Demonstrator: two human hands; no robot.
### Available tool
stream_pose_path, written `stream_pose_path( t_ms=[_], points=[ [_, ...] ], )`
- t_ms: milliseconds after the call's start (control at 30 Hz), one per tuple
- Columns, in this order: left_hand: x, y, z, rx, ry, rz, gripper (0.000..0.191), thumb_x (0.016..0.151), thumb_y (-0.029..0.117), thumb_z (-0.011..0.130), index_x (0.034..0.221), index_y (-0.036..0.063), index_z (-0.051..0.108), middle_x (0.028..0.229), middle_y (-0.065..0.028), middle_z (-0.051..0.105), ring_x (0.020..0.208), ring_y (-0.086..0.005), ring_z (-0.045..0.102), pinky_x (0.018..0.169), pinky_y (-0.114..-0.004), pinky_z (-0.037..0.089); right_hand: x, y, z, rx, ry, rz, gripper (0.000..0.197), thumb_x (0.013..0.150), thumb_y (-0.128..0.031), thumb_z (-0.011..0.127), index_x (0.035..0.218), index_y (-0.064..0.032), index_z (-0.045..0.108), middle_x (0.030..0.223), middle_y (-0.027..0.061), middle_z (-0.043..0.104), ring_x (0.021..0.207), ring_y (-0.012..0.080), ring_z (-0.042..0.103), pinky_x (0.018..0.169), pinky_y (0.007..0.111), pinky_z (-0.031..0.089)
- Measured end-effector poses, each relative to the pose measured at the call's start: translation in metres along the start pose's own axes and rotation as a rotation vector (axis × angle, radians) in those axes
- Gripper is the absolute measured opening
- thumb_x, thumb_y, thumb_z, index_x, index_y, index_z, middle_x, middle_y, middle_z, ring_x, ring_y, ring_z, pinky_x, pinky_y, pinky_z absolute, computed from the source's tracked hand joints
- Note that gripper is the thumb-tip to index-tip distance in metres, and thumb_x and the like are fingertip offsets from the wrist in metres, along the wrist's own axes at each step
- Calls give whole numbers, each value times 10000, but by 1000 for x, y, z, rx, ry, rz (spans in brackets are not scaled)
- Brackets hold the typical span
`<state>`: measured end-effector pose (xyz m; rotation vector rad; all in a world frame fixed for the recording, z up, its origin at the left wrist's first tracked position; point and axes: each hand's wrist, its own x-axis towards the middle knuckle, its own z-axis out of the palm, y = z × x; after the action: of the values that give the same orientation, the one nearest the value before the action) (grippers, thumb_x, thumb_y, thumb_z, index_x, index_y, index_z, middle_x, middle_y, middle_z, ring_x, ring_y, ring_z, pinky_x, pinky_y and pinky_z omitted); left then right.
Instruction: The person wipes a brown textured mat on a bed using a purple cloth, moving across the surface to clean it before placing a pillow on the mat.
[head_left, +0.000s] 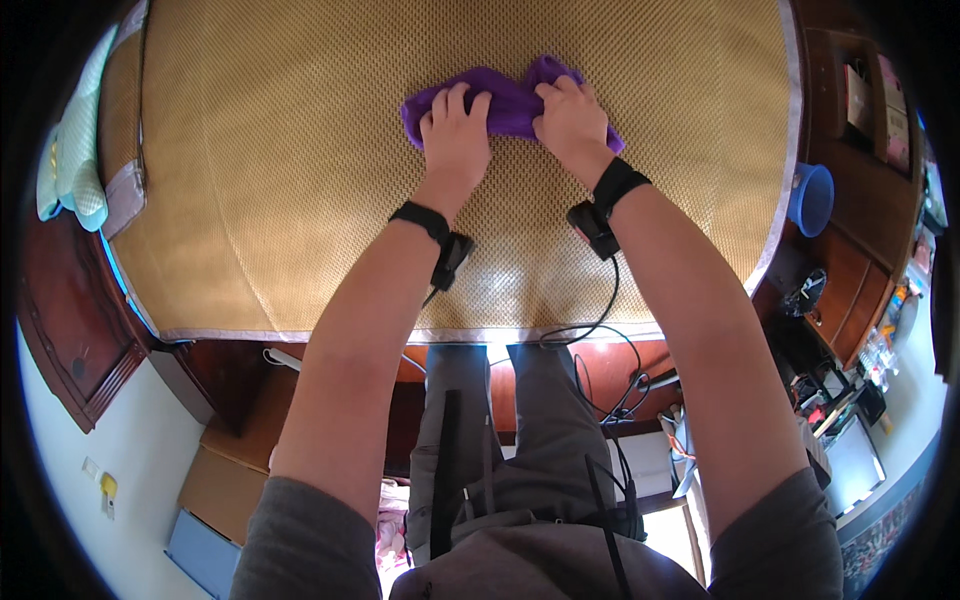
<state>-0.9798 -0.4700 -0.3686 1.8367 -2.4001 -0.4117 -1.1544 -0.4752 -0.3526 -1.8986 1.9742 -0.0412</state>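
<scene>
A crumpled purple cloth (512, 109) lies on the woven mat (300, 187) that covers the bed. My left hand (456, 139) grips its left part from above, fingers spread and curled into the fabric. Around the other end of the cloth, my right hand (571, 120) is closed, with bunched fabric showing above the knuckles and a corner sticking out by the wrist. Each wrist wears a black strap with a small device, the left device (453, 261) and the right device (594, 229), both trailing cables.
Rolled pale-green bedding (82, 150) sits at the left edge. On the right are a blue bin (811, 200) and a wooden cabinet (855, 277). A black cable (622, 405) hangs in loops before the bed. Cardboard boxes (225, 480) stand at lower left.
</scene>
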Motion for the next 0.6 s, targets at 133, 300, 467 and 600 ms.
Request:
stream_pose_path(
  t_ms=[133, 300, 467, 600],
  points=[
    [-44, 7, 9, 13, -59, 22, 455, 817, 135, 649, 1266, 151, 577, 1324, -99, 496, 1271, -322, 443, 999, -521, 394, -14, 10, -1, -15, -206, -108, 336, 771, -219, 720, 1095, -134, 707, 1160, 105, 621, 1133, 346, 583, 894, 446, 550],
    [-115, 22, 19, -31, -185, 34, 555, 724, 150, 731, 1254, 115, 571, 1292, -107, 512, 1221, -324, 465, 957, -496, 413, -60, 18, 7, -9, -295, -156, 326, 691, -234, 748, 1004, -144, 739, 1010, 87, 663, 971, 311, 663, 816, 433, 578],
    [-189, 35, 24, -80, -201, 115, 391, 807, 177, 605, 1195, 135, 595, 1199, -88, 554, 1138, -307, 514, 871, -485, 437, -122, 19, 23, 51, -463, -191, 300, 672, -231, 759, 961, -151, 740, 957, 76, 672, 921, 301, 678, 782, 426, 579],
    [-240, 36, 25, -100, -383, 252, 363, 828, 204, 588, 1188, 160, 605, 1168, -66, 559, 1124, -280, 522, 864, -442, 460, -185, 28, 53, -1, -595, -236, 187, 744, -188, 696, 915, -125, 736, 944, 85, 677, 901, 297, 679, 757, 420, 576]
  ],
)
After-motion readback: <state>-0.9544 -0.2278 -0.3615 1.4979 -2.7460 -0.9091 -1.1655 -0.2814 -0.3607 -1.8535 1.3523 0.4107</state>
